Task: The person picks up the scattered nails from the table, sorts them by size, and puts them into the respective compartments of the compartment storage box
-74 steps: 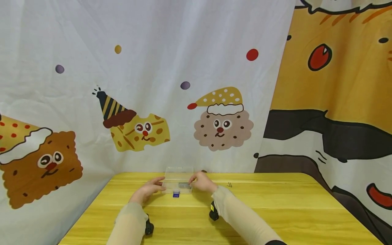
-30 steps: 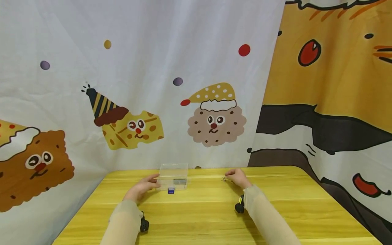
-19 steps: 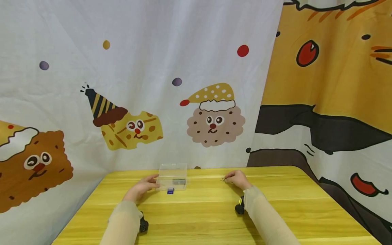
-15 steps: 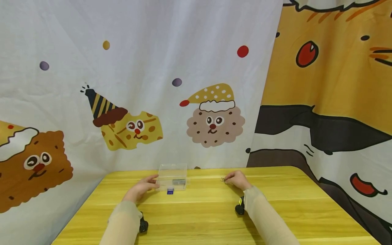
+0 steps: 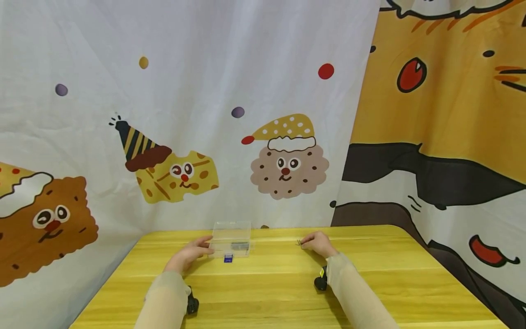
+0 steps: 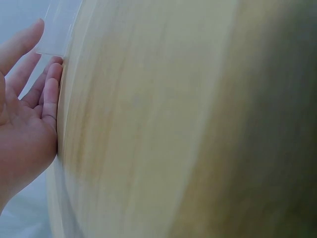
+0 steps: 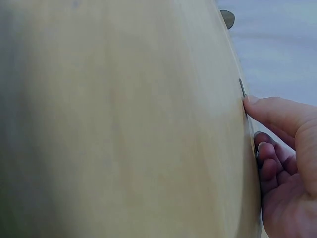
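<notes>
A clear plastic box (image 5: 222, 250) stands near the table's back edge with its clear lid (image 5: 232, 230) raised. Inside, at the right, lies a grey bundle of thin pieces (image 5: 240, 246); a blue latch (image 5: 228, 258) shows at the front. My left hand (image 5: 190, 254) rests at the box's left side, fingers and thumb relaxed and spread at its corner. Farther right, my right hand (image 5: 319, 244) is down at the tabletop, thumb and curled fingers at a thin dark metal pin (image 7: 242, 87). Small pins (image 5: 298, 242) show just left of its fingertips.
The wooden table (image 5: 255, 297) ends at a hanging white cloth (image 5: 197, 91) printed with cartoon snacks. Black wrist cameras hang under both wrists, the left camera (image 5: 192, 302) and the right camera (image 5: 321, 279), close over the table.
My right hand has left the box and moved right to the loose pins, staying there with small finger movements. My left hand has stayed beside the box. The head view has shifted slightly.
</notes>
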A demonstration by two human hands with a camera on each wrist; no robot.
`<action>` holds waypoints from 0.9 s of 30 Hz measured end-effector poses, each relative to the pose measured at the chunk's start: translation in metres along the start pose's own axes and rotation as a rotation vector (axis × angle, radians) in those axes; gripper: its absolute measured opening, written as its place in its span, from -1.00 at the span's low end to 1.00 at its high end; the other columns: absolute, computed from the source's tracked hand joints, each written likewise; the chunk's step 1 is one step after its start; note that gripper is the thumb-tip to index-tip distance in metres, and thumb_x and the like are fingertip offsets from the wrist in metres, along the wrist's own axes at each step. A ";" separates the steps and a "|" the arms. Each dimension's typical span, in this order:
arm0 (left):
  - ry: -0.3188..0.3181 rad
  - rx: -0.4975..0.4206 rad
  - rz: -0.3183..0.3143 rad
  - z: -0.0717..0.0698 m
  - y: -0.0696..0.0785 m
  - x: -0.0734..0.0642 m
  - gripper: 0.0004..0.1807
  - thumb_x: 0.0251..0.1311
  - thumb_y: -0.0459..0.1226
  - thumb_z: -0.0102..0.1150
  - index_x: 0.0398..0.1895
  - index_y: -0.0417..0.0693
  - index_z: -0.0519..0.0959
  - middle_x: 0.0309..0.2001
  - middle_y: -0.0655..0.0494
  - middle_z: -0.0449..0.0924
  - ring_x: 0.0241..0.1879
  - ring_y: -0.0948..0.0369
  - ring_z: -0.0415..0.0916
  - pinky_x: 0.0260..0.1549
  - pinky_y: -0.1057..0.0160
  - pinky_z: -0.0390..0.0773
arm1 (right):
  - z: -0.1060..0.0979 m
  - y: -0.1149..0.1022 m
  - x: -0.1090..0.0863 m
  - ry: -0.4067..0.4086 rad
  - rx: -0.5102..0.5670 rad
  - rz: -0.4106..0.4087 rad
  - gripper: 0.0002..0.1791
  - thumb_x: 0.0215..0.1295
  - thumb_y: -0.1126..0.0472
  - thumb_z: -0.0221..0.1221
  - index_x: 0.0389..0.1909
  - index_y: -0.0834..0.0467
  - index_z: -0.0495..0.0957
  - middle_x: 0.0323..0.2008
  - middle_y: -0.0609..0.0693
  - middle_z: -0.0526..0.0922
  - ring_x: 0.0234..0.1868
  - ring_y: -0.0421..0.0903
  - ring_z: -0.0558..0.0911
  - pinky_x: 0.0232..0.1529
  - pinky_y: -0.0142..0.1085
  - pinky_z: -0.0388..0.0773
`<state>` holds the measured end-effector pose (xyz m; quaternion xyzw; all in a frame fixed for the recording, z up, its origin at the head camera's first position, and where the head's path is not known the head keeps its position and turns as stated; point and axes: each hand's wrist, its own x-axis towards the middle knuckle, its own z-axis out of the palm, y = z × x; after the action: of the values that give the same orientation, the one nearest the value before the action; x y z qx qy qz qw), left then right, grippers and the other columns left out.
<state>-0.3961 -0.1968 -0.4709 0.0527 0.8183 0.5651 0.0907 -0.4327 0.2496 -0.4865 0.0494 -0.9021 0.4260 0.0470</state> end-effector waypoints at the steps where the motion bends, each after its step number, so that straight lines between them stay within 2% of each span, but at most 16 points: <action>1: 0.001 0.001 0.001 0.000 0.000 0.000 -0.25 0.20 -0.33 0.26 0.44 -0.25 0.20 0.26 -0.36 0.28 0.22 -0.20 0.26 0.21 -0.23 0.17 | 0.000 0.000 0.000 0.003 -0.002 -0.005 -0.91 0.02 0.28 0.42 -0.40 0.17 0.76 -0.32 -0.01 0.71 -0.26 -0.08 0.60 -0.14 -0.11 0.53; 9: 0.000 0.006 0.013 0.000 0.000 -0.001 -0.25 0.19 -0.33 0.27 0.43 -0.27 0.21 0.25 -0.36 0.29 0.22 -0.20 0.26 0.21 -0.19 0.21 | 0.001 -0.008 -0.006 0.017 -0.005 0.000 -0.89 0.01 0.28 0.43 -0.41 0.20 0.77 -0.34 0.00 0.71 -0.28 -0.09 0.60 -0.15 -0.14 0.53; 19: -0.010 0.008 0.018 -0.001 -0.001 0.002 -0.24 0.19 -0.31 0.28 0.44 -0.25 0.20 0.25 -0.36 0.29 0.20 -0.19 0.27 0.20 -0.20 0.20 | 0.000 -0.014 -0.011 0.029 -0.043 -0.018 -0.91 0.00 0.31 0.44 -0.44 0.24 0.76 -0.37 0.04 0.72 -0.25 -0.01 0.64 -0.08 -0.05 0.55; 27: -0.001 0.009 0.011 0.000 -0.002 0.003 -0.25 0.19 -0.34 0.26 0.44 -0.27 0.20 0.25 -0.36 0.29 0.20 -0.18 0.28 0.20 -0.21 0.20 | -0.001 -0.016 -0.012 0.008 -0.041 -0.022 -0.93 0.07 0.32 0.39 -0.41 0.24 0.76 -0.35 0.05 0.72 -0.25 -0.01 0.64 -0.10 -0.08 0.56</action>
<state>-0.3988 -0.1973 -0.4732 0.0578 0.8205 0.5619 0.0876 -0.4186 0.2407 -0.4747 0.0566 -0.9099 0.4071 0.0561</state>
